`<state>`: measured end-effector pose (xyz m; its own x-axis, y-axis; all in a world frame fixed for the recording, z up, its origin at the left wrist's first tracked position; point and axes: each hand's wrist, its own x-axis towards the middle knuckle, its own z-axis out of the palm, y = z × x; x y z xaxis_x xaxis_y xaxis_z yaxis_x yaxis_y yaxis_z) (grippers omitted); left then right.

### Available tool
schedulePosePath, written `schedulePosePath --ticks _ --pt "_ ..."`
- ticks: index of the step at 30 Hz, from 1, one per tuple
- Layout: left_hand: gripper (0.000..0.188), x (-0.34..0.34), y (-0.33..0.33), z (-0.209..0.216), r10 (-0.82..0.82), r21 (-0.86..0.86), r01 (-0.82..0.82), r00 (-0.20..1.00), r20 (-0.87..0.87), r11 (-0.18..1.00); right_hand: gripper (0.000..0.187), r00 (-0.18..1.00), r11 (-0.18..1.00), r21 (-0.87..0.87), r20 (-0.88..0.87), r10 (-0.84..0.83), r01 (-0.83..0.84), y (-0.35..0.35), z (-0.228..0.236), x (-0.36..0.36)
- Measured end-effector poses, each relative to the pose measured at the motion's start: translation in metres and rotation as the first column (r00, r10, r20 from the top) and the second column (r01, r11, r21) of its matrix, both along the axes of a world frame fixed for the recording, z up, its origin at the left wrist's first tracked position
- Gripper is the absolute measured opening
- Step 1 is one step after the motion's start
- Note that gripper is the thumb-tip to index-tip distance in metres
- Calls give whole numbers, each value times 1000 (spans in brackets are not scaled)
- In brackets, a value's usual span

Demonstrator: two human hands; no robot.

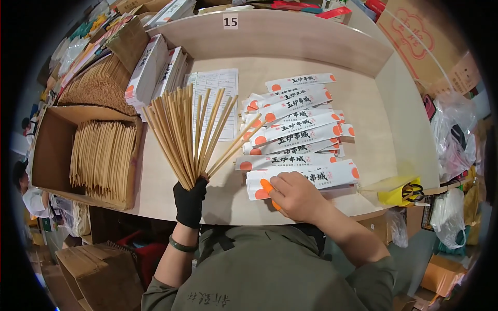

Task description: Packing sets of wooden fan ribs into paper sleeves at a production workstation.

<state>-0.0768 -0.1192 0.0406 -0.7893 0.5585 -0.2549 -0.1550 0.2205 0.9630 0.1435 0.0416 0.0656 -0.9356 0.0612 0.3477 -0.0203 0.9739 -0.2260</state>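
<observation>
Chopsticks fan out beyond the black-gloved left fingers, which grasp the bundle near its lower ends. To their right, the right fingers, with orange covers, curl over the near paper sleeve; whether they pinch it cannot be told. A snug grip low down should stop sticks splaying further, and light pressure would likely spare the thin paper. Slim, straight, smooth-looking wood contrasts with flat, white, orange-dotted sleeves overlapping on the worktop beyond the right fingers.
</observation>
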Motion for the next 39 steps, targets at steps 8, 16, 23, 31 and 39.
schedulePosePath --ticks 8,16,23,31,39 --pt "18 -9 -28 1 -50 -89 42 995 -87 995 19 978 950 -303 -161 -132 79 2 0 0" --pt "15 -27 -58 15 -184 -164 155 967 -179 974 19 897 531 -746 202 -393 401 11 8 -5" --pt "19 -39 -67 28 -293 -285 214 916 -273 934 18 920 470 -815 179 -349 338 12 12 -3" --pt "21 -38 -55 41 -409 -264 342 871 -271 902 13 956 636 -730 82 -281 250 14 19 -3" --pt "18 -46 -56 34 -313 -261 248 917 -248 933 14 942 552 -788 101 -321 273 18 22 1"
